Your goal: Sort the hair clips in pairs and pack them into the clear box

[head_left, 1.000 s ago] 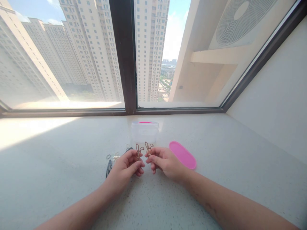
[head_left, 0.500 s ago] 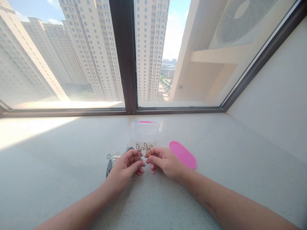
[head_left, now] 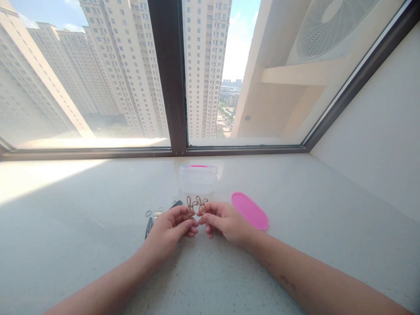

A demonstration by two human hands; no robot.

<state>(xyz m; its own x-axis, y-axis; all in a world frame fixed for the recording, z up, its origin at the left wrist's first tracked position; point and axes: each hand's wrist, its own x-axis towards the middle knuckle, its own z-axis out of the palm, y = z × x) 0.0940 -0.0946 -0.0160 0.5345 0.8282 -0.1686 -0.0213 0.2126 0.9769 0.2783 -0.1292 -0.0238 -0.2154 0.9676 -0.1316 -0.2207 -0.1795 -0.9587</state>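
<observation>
My left hand point(head_left: 173, 225) is closed, with a copper-coloured rabbit-shaped wire clip point(head_left: 190, 206) upright between thumb and fingers. A matching rabbit-shaped wire clip point(head_left: 201, 204) is pinched in my right hand point(head_left: 226, 223). Both clips are held side by side above the countertop, their looped ears pointing up and almost touching. Behind and left of my left hand lie small metal rings point(head_left: 148, 213) and dark clip-like pieces point(head_left: 149, 227), partly covered by that hand. A pink oval lid point(head_left: 250, 211) lies flat just beyond my right wrist.
A clear plastic container point(head_left: 198, 180) with a pink mark near its top stands past my hands. The speckled pale countertop point(head_left: 82, 245) runs up to a dark window frame point(head_left: 175, 151). A white wall point(head_left: 370, 144) bounds the right side.
The clip in my right hand has shifted very slightly left, nearer the other clip. Otherwise my hands and the things around them look almost the same.
</observation>
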